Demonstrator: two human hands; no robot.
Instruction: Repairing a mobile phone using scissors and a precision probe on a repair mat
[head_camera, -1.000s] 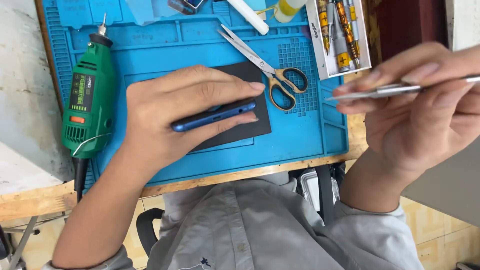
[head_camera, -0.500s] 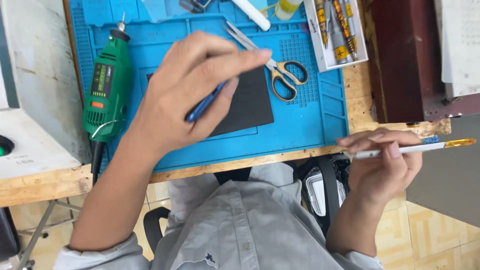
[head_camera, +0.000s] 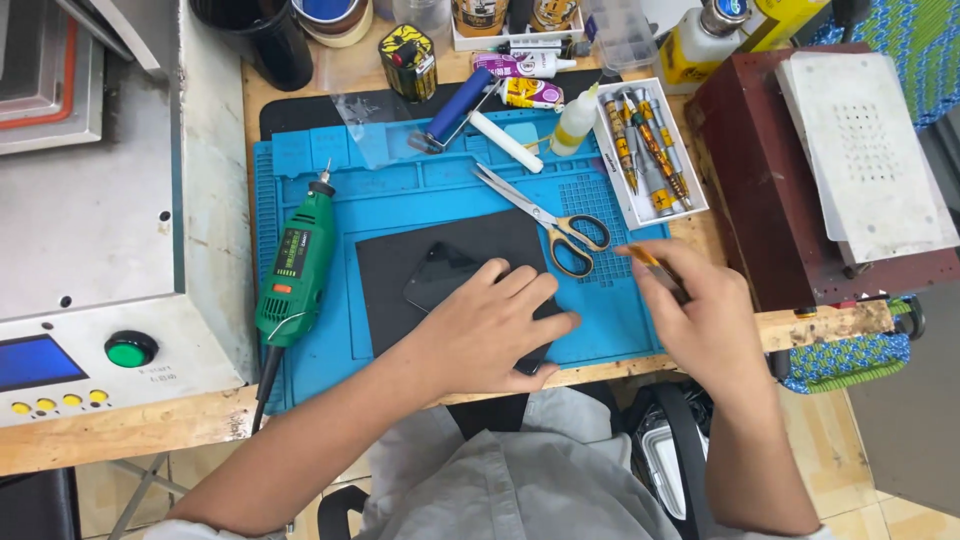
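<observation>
Surface: wooden bench (head_camera: 150, 430) bearing a blue work mat (head_camera: 440, 200) with a black pad (head_camera: 400, 290) at its centre; tiled floor below. Grey machine (head_camera: 100, 240) at 9 o'clock, dark red block (head_camera: 770, 190) at 3 o'clock.

Containers: white tray (head_camera: 690, 195) at 1 o'clock, holding yellow-banded tools (head_camera: 645, 150). Jars and bottles along 12 o'clock.

Loose items: green rotary tool (head_camera: 295, 270) at 9 o'clock of the pad; scissors (head_camera: 555, 225) at 2 o'clock.

Hands: left hand (head_camera: 490, 330) lies palm-down, fingers spread, pressing a dark phone (head_camera: 440, 275) flat on the pad. Right hand (head_camera: 705, 320), at 3 o'clock, is closed around a thin metal tool (head_camera: 645, 257).
</observation>
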